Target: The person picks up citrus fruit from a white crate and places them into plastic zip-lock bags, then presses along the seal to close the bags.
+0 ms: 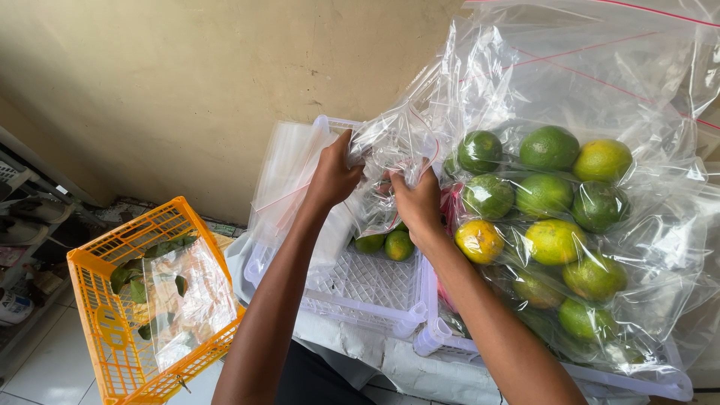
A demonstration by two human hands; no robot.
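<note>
Clear plastic bag (390,146) pinched between left hand (332,176) and right hand (417,202) grips

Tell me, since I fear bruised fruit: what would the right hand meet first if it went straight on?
The clear bag the right hand already grips; beyond it probably the wall, not fruit, though depth is unclear.

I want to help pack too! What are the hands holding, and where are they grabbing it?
Both the left hand and right hand grip a clear plastic bag by its crumpled top edge.
</note>
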